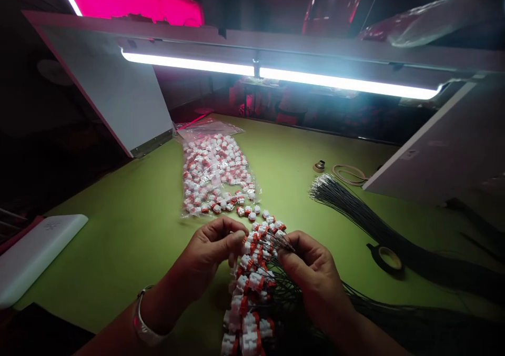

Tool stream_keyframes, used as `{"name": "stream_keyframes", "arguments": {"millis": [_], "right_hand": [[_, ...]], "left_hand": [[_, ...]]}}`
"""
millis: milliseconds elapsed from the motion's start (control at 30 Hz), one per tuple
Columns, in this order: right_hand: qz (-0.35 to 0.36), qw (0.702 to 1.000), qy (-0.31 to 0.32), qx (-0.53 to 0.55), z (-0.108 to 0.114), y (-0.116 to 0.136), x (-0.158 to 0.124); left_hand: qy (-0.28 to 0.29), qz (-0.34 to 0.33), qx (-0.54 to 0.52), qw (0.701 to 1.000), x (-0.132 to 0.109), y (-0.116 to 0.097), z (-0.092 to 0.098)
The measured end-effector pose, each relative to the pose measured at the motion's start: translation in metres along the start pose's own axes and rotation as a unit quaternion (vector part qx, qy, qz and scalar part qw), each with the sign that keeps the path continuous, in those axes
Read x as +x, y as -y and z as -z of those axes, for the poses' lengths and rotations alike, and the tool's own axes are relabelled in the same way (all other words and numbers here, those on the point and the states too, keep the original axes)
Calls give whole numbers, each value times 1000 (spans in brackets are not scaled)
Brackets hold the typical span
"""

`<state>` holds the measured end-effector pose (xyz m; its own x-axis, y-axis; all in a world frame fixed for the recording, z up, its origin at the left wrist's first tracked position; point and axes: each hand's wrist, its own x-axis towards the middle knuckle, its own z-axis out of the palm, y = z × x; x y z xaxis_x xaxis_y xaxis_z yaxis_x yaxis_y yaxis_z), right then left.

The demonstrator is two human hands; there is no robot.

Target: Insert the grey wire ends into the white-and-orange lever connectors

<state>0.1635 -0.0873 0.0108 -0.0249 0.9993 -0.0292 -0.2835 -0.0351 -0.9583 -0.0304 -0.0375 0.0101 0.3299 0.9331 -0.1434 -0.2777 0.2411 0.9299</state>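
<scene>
While over the green table (130, 230), left hand (213, 248) pinched on a connector (248, 247), right hand (311, 272) pinched on thin wires (284, 244).

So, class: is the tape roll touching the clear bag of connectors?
Apart. The head view shows a wide stretch of bare green table between the tape roll and the bag.

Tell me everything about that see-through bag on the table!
The bag is clear, crinkly plastic, lying flat on the green table. It is stuffed with small white-and-orange clips. Its far end is empty and flattened. At the near end, clips spill out toward the left hand and right hand, which do not touch it.
</scene>
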Motion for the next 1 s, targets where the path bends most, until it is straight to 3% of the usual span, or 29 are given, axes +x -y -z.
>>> {"name": "stream_keyframes", "arguments": {"millis": [333, 633, 1000], "right_hand": [[-19, 999, 10, -37, -6, 4, -5], [-19, 999, 1, -41, -6, 2, -7], [-45, 999, -2, 1, -8, 2, -8]], "left_hand": [[45, 135, -92, 986, -16, 4, -20], [24, 151, -171, 973, -17, 2, -23], [27, 142, -143, 979, -17, 2, -23]]}}
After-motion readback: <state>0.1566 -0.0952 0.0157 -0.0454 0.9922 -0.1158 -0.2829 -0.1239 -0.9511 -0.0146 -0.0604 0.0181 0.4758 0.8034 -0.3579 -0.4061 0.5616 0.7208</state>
